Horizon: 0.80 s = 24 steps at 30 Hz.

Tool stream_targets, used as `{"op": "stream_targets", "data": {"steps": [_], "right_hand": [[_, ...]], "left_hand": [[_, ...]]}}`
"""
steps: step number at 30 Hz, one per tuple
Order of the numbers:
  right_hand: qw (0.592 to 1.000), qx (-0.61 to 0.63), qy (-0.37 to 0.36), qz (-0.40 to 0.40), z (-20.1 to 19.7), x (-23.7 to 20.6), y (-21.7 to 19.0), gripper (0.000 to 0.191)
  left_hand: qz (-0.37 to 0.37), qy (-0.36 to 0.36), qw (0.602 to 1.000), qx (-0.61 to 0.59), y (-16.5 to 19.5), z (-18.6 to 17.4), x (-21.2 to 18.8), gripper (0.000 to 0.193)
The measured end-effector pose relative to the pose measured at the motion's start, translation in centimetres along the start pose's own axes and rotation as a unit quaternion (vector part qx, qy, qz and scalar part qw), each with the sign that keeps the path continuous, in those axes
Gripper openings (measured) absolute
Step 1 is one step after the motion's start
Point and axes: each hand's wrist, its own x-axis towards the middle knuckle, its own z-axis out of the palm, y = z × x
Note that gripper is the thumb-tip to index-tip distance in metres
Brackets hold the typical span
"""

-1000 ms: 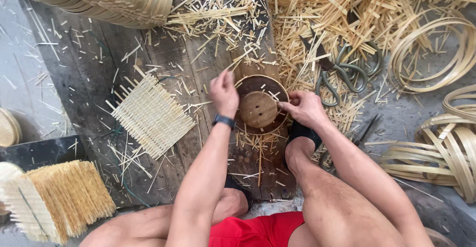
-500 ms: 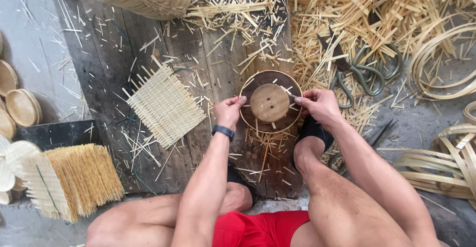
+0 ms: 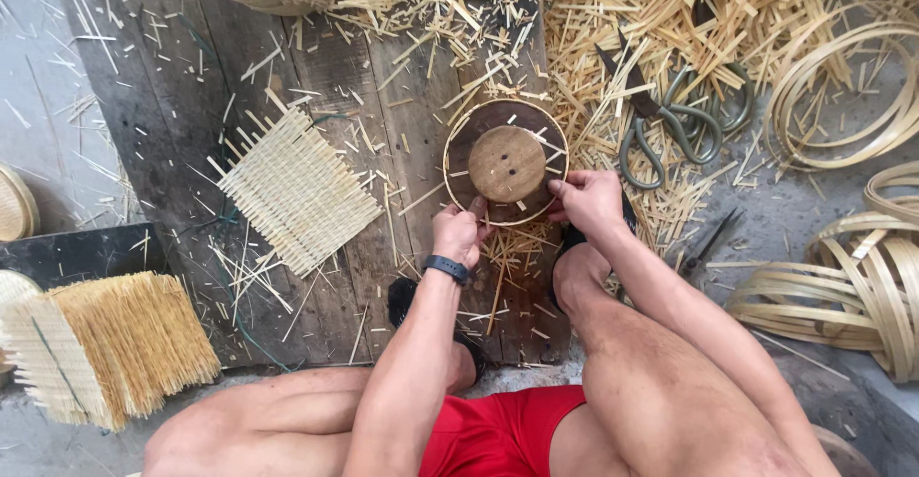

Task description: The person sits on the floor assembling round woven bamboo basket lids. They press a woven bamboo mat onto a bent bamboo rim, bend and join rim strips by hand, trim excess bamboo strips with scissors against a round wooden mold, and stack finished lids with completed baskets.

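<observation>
Both hands' fingers [image 3: 558, 188] pinch the bamboo hoop [image 3: 450, 152].

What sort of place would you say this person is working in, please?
Most likely a bamboo-weaving workshop, on the floor: split bamboo strips litter the ground, a woven mat lies on wooden planks, and coiled bamboo hoops sit beside shears.

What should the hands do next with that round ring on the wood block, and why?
Probably press the near edge of the bamboo ring down around the round wooden block. The left hand and right hand both grip that near rim, and the ring circles the block.
</observation>
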Motion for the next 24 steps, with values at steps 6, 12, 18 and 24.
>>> {"op": "stream_targets", "data": {"steps": [6,12,18,24], "right_hand": [[0.992,0.096,-0.061,0.046,1.1,-0.4,0.4,0.025],[0.997,0.029,-0.046,0.051,2.0,0.0,0.8,0.023],[0.976,-0.176,0.025,-0.124,-0.1,-1.9,-3.2,0.067],[0.980,-0.114,-0.088,-0.136,1.8,-3.4,-7.6,0.111]], "left_hand": [[0.017,-0.089,0.992,0.087,4.0,-1.3,-0.7,0.029],[0.011,-0.008,0.999,0.051,1.9,-0.4,-1.1,0.045],[0.013,-0.069,0.978,0.194,8.8,-0.3,-4.0,0.032],[0.384,-0.168,0.879,0.226,11.4,4.2,-9.7,0.047]]}}
